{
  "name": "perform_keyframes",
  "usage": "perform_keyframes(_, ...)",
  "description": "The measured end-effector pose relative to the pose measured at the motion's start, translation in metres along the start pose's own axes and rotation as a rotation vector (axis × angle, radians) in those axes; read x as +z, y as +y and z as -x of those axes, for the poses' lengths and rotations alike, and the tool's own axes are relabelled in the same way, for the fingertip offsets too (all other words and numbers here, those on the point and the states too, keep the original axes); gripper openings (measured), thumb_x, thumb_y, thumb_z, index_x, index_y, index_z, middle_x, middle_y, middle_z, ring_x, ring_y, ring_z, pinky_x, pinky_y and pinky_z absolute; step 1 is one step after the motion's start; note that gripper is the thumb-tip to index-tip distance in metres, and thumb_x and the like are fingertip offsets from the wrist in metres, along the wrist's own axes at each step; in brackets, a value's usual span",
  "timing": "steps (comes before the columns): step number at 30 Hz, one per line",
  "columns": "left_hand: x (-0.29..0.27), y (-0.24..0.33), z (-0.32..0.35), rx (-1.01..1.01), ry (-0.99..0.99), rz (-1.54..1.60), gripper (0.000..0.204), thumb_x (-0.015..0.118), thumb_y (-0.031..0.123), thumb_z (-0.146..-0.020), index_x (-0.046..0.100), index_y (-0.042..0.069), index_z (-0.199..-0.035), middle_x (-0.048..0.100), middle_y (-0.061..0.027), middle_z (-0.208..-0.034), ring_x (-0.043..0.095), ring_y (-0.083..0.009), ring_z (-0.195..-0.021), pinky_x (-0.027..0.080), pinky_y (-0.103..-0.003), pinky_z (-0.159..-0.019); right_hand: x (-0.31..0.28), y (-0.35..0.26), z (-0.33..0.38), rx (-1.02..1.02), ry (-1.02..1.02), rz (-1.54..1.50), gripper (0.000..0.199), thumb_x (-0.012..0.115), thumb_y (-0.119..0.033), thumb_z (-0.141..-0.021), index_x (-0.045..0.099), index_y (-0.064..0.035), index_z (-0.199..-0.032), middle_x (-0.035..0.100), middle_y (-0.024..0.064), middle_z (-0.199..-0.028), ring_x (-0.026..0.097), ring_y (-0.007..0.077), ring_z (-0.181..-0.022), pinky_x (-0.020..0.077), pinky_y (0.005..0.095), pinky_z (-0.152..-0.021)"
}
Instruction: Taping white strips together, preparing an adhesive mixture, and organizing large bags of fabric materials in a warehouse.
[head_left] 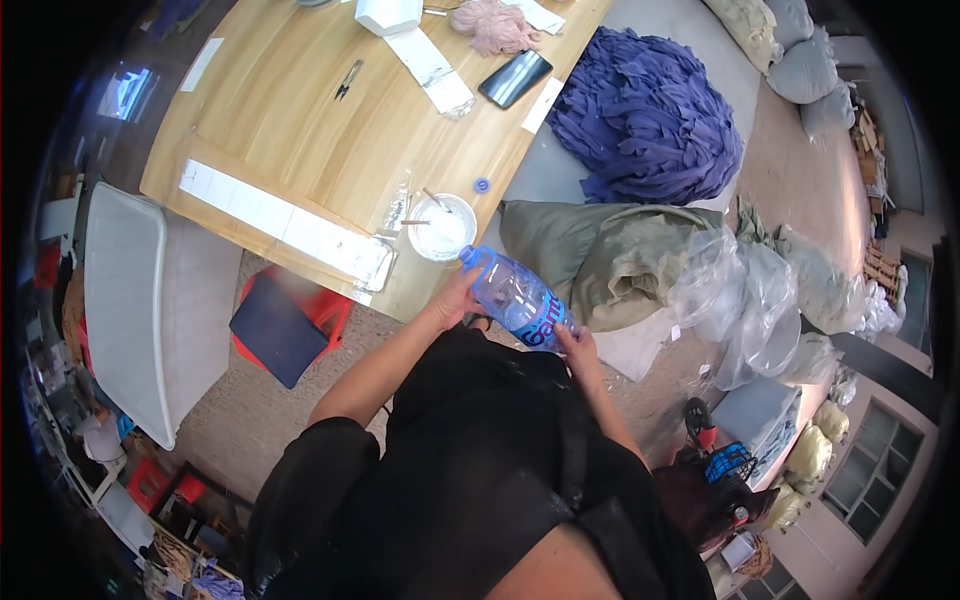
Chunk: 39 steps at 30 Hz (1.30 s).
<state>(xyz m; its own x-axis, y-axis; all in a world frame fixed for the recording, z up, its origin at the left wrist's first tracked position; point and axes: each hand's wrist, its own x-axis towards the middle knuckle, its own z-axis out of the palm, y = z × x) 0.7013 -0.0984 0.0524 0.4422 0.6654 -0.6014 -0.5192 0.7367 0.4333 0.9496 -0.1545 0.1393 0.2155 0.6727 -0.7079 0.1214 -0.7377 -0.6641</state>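
Bottle (520, 305) is clamped between both hands, in front of the body and just off the table (290, 130) corner. Left hand (458, 300) is closed on the neck-end side, just below the blue neck; right hand (578, 350) grips the base end, thumb on the near side. The far fingers of both are mostly hidden by the bottle, so can't tell how far they wrap. Bottle lies slanted across the gap: neck up-left toward the bowl, base down-right toward the body, most of its length bare between the two grips. Clear bluish plastic, blue label around the lower half, sitting closer to the right hand. Neck is right beside the rim of the white bowl (412, 243); can't tell if they touch. Bowl sits at the table corner, white stuff inside, sticks leaning in it. Small blue cap (482, 185) lies on the table just past the bowl. Phone (515, 79) and snips (348, 80) are farther up the table, well apart from either hand.
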Motion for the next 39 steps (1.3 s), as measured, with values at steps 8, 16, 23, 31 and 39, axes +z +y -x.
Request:
perform_keyframes(8, -0.003, 0.001, -0.006, -0.044, -0.005, 0.154, 0.051, 0.059, 0.048, -0.082, 0.047, 0.013, -0.118, 0.058, -0.0068, -0.109, 0.06, -0.0245, -0.096, 0.051, -0.049, -0.071, -0.007, -0.006, 0.001, -0.049, 0.013, 0.068, 0.049, 0.07, -0.039, -0.079, 0.053, 0.0045, -0.096, 0.061, 0.0069, -0.076, 0.058, 0.0108, -0.062, 0.0432, 0.0229, -0.046)
perform_keyframes(16, -0.002, 0.001, -0.002, -0.019, -0.014, 0.149, 0.049, 0.058, 0.049, -0.083, 0.05, 0.012, -0.115, 0.059, -0.008, -0.109, 0.06, -0.0256, -0.095, 0.05, -0.049, -0.07, 0.0, -0.017, 0.015, -0.1, 0.024, 0.046, 0.046, 0.069, -0.038, -0.08, 0.052, 0.0032, -0.093, 0.061, 0.0064, -0.073, 0.058, 0.0103, -0.059, 0.0402, 0.0204, -0.042)
perform_keyframes(23, 0.001, 0.003, 0.001, -0.009, -0.033, 0.126, 0.051, 0.058, 0.051, -0.083, 0.049, 0.012, -0.115, 0.059, -0.0082, -0.109, 0.061, -0.0265, -0.094, 0.051, -0.05, -0.07, -0.004, -0.014, 0.016, -0.062, 0.025, 0.056, 0.045, 0.07, -0.038, -0.08, 0.05, 0.0014, -0.092, 0.06, 0.0064, -0.074, 0.06, 0.0114, -0.061, 0.0425, 0.021, -0.041)
perform_keyframes(31, 0.002, 0.008, 0.001, -0.027, -0.049, 0.137, 0.048, 0.052, 0.045, -0.088, 0.048, 0.008, -0.119, 0.058, -0.0115, -0.109, 0.06, -0.0259, -0.096, 0.052, -0.045, -0.075, -0.004, -0.009, 0.014, -0.074, 0.039, 0.077, 0.047, 0.07, -0.038, -0.08, 0.051, 0.0024, -0.095, 0.058, 0.006, -0.074, 0.061, 0.0126, -0.065, 0.0449, 0.0223, -0.042)
perform_keyframes(39, 0.004, 0.014, 0.009, -0.02, -0.048, 0.103, 0.051, 0.056, 0.045, -0.085, 0.046, 0.01, -0.121, 0.058, -0.0091, -0.111, 0.061, -0.0248, -0.095, 0.053, -0.043, -0.07, -0.001, -0.009, 0.009, -0.019, -0.01, 0.048, 0.048, 0.069, -0.036, -0.08, 0.05, 0.0032, -0.1, 0.061, 0.007, -0.08, 0.063, 0.0131, -0.067, 0.0431, 0.0211, -0.04)
